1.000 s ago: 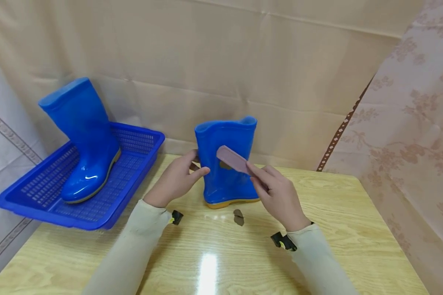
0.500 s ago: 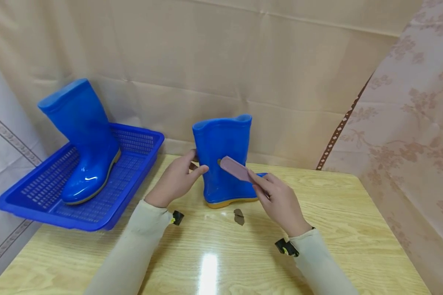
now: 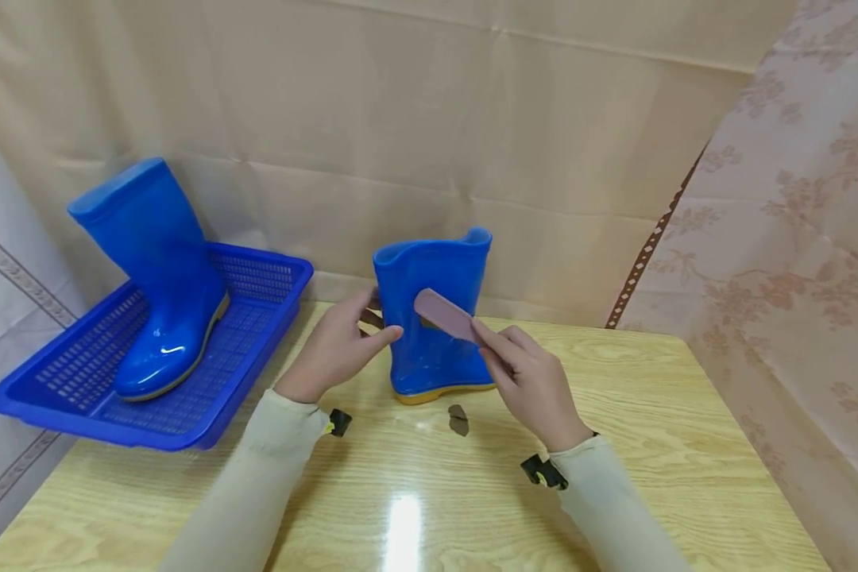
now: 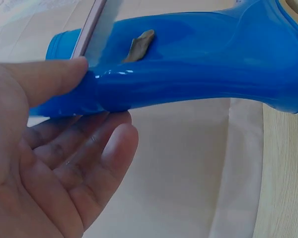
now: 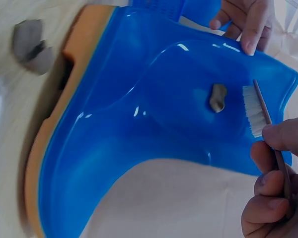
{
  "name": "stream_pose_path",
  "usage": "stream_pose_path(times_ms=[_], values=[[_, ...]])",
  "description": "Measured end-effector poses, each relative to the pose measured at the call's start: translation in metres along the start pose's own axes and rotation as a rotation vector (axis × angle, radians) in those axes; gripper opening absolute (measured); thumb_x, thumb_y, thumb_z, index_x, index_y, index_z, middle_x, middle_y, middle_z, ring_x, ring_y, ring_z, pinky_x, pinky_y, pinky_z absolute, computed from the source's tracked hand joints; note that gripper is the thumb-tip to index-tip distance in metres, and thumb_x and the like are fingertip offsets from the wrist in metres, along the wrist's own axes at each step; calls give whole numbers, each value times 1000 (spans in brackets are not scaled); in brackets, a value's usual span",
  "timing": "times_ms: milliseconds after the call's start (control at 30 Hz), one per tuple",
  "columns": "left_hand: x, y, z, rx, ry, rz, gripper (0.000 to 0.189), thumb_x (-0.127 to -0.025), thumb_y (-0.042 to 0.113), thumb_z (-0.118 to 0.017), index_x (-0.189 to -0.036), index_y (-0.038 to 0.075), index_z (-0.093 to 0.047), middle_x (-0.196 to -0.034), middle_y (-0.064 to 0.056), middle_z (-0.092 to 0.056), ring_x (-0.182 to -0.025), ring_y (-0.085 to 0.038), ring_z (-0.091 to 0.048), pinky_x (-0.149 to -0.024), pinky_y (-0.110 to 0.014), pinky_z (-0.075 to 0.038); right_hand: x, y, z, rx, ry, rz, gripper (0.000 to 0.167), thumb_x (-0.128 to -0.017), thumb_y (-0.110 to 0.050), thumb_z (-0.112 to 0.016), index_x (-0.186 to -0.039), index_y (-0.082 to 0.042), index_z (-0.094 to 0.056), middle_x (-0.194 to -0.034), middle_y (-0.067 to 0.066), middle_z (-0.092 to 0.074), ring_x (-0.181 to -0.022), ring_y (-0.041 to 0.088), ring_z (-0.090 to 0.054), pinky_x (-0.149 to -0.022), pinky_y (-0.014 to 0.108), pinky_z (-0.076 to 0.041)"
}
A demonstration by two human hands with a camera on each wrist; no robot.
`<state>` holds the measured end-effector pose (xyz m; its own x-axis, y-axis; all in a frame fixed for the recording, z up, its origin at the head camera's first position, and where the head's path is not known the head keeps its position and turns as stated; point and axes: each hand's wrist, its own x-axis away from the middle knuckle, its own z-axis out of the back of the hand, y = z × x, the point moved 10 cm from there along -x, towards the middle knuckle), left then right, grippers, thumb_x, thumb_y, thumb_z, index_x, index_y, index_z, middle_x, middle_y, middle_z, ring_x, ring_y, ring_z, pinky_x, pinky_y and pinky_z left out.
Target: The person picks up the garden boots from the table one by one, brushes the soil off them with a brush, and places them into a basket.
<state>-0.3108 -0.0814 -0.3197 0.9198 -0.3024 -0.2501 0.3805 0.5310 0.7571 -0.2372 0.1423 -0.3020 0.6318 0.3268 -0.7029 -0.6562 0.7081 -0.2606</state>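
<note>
A blue rain boot (image 3: pixel 432 369) with a yellow-orange sole stands upright on the table, toe to the right. My left hand (image 3: pixel 332 349) holds the back of its shaft, thumb (image 4: pixel 64 77) in front and fingers behind. In my right hand (image 3: pixel 536 385) is a brush (image 3: pixel 443 313) with a flat pinkish handle, gripped between thumb and curled fingers. Its white bristles (image 5: pixel 255 111) face the shaft, close to the rim. A brown, mud-like lump (image 5: pixel 218 97) clings to the shaft just below the bristles; the brush largely covers it in the head view.
To the left sits a blue perforated plastic basket (image 3: pixel 257 361), with a second blue rain boot (image 3: pixel 164 318) upright in it. Brown fragments (image 3: pixel 458 421) lie on the wood-grain table (image 3: pixel 615 381) before the standing boot. A beige cloth (image 3: pixel 329 159) hangs behind.
The brush went down the shaft, uncovering the shaft's upper part, then came back up and left over the brown lump. The boot swayed slightly; my left hand stayed at its back edge.
</note>
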Motion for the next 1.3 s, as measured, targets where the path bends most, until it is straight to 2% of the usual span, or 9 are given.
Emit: stream_pose_path(times_ms=[233,433,533,700,833,1033,1167,1300], values=[[-3,-7,2,58,38,66,63,-102,30,-68,-155,13,-38,-126,-7,-66,-111,-25,-67,-91,-48,-58,-15,-2,-10,6,-34,-55,41,-98,-10,-72,-138,-16,-68,-90,2,-65,-63,9,-45,-50,24,-37],[-5,-10,3,41,57,70,59,-104,31,-64,-154,11,-39,-130,-10,-65,-114,-27,-66,-95,-49,-56,-2,15,-16,22,-130,-148,42,-99,-12,-71,-140,-21,-66,-87,-3,-62,-62,10,-43,-51,25,-36],[-5,-9,5,28,63,70,58,-105,31,-64,-153,11,-39,-131,-10,-65,-115,-28,-66,-95,-50,-56,7,22,-15,35,-154,-174,43,-99,-13,-71,-141,-22,-66,-85,-4,-60,-62,10,-41,-51,25,-35],[-4,-7,5,18,58,71,58,-105,30,-64,-153,10,-38,-132,-12,-64,-115,-29,-66,-94,-50,-57,18,21,-12,37,-141,-134,43,-98,-9,-71,-140,-18,-66,-82,-6,-56,-62,7,-39,-50,23,-34],[-3,-7,4,21,48,74,58,-104,30,-64,-153,10,-39,-132,-12,-64,-115,-29,-66,-95,-50,-56,22,16,-8,43,-87,-72,45,-96,-6,-73,-139,-16,-67,-85,-4,-61,-62,5,-40,-50,21,-35],[-3,-7,2,30,29,41,54,-103,30,-66,-150,14,-43,-129,-8,-65,-113,-26,-66,-93,-49,-57,9,6,-3,-8,2,-29,44,-96,-5,-73,-139,-15,-67,-92,0,-65,-63,6,-43,-49,23,-36],[-1,-4,1,24,24,5,54,-103,29,-66,-150,16,-44,-129,-8,-65,-112,-26,-67,-93,-49,-57,-3,0,-9,-24,6,-21,43,-97,-7,-72,-139,-15,-68,-94,1,-67,-63,7,-45,-50,22,-36],[0,-4,2,16,30,11,53,-104,29,-65,-151,15,-43,-129,-8,-65,-112,-26,-67,-93,-49,-57,-8,-3,-14,-10,-21,-44,41,-97,-9,-73,-138,-17,-69,-91,0,-66,-63,8,-45,-50,23,-36]])
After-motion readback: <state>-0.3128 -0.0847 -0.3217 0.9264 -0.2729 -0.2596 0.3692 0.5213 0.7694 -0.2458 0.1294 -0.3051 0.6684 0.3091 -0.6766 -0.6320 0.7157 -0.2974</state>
